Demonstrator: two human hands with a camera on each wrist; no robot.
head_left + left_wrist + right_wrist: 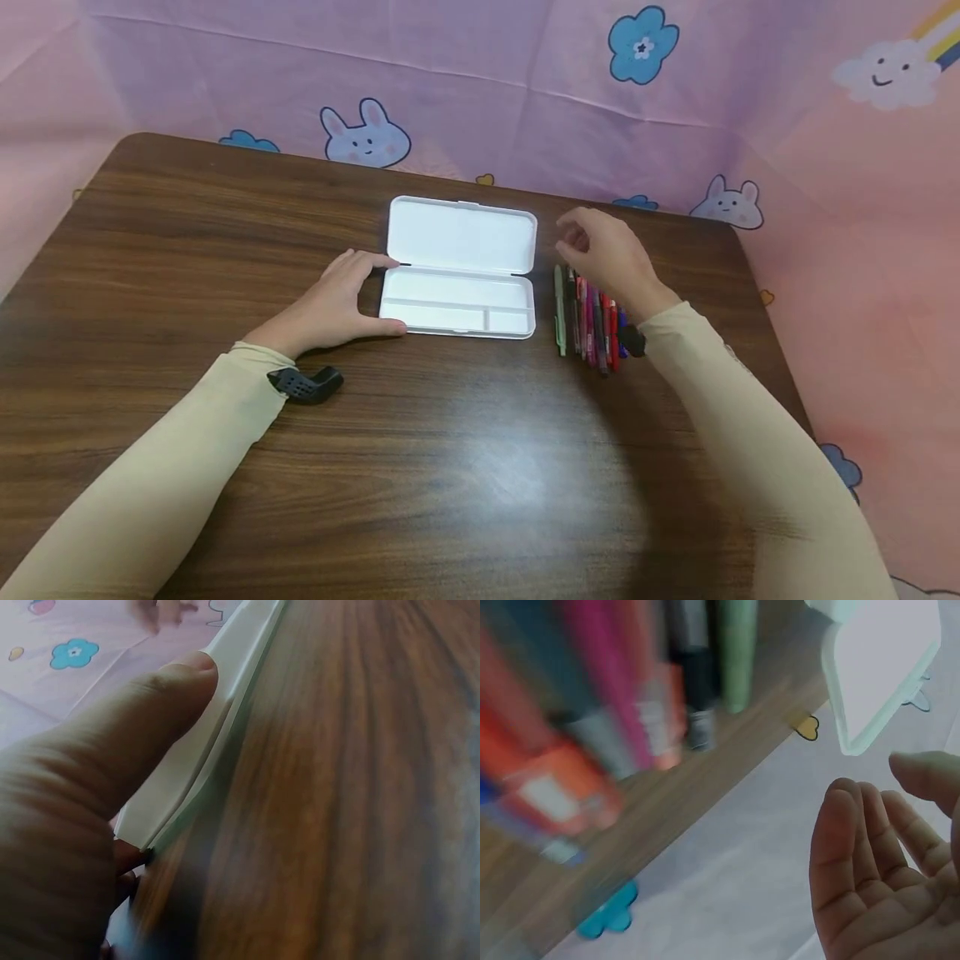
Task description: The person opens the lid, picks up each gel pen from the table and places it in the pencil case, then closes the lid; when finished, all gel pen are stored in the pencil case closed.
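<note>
A white pencil case (459,235) lies with its lid raised, its divided tray showing bare compartments. At its left end my left hand (330,307) holds it, thumb on the front edge and fingers near the hinge; the left wrist view shows the thumb (169,694) on the rim. My right hand (611,254) hovers over the far ends of a row of pens (597,329), fingers loosely bent and holding nothing. A green pen (560,312) lies leftmost in that row, beside red, pink, dark and blue ones. The right wrist view shows the right hand's palm (892,907) bare.
The brown wooden table (360,483) carries all of these things. A pink and purple cloth (480,67) with cartoon prints hangs behind it and along the right side. Dark straps (306,385) sit on the wrists.
</note>
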